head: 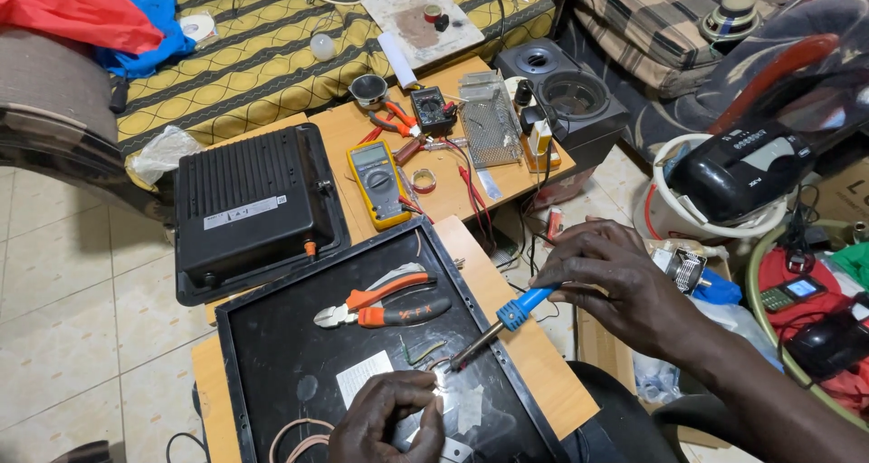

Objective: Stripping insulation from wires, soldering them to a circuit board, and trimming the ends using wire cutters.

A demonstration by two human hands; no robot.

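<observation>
Right hand (625, 282) fingers grip a soldering iron (493, 329) (blue handle); left hand (389, 422) fingers pinch a wire (436, 365).

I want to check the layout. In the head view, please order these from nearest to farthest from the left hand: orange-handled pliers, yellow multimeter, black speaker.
From the left hand:
1. Orange-handled pliers, just above it on the black panel.
2. Yellow multimeter, farther up on the wooden board.
3. Black speaker, far upper right.

Blue-handled soldering iron (493, 325) slants down, tip touching a small joint (441, 372) on the black panel (290, 354).
</observation>
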